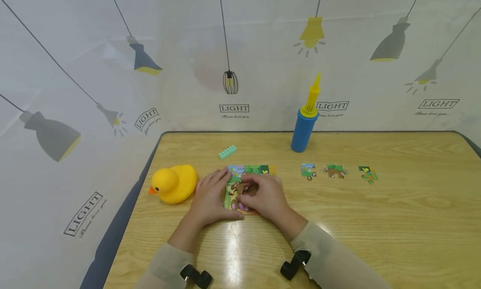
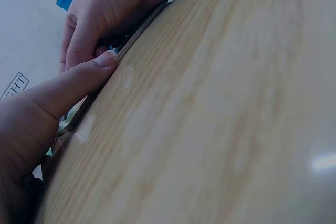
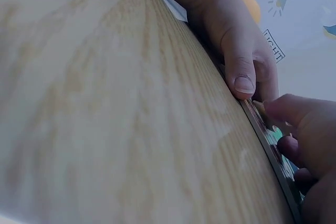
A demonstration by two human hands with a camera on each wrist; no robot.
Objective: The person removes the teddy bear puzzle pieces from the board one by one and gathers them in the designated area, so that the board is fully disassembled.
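Note:
A colourful jigsaw puzzle point(image 1: 259, 169) lies flat on the wooden table between my two hands. My left hand point(image 1: 212, 199) rests along its left side, fingers extended. In the left wrist view the left thumb point(image 2: 79, 85) stretches along the near edge, its tip touching the puzzle's rim. Over the middle of the picture, my right hand point(image 1: 268, 197) pinches a brown puzzle piece point(image 1: 250, 190) between thumb and fingers. The right fingers partly cover this piece. In the right wrist view the puzzle's thin edge point(image 3: 268, 150) runs beneath both hands.
A yellow rubber duck point(image 1: 180, 184) sits just left of my left hand. Behind the puzzle lies a mint-green studded block point(image 1: 227, 151). A blue hand pump point(image 1: 304, 132) with yellow top stands at the back. Three loose pieces point(image 1: 335, 171) lie in a row to the right.

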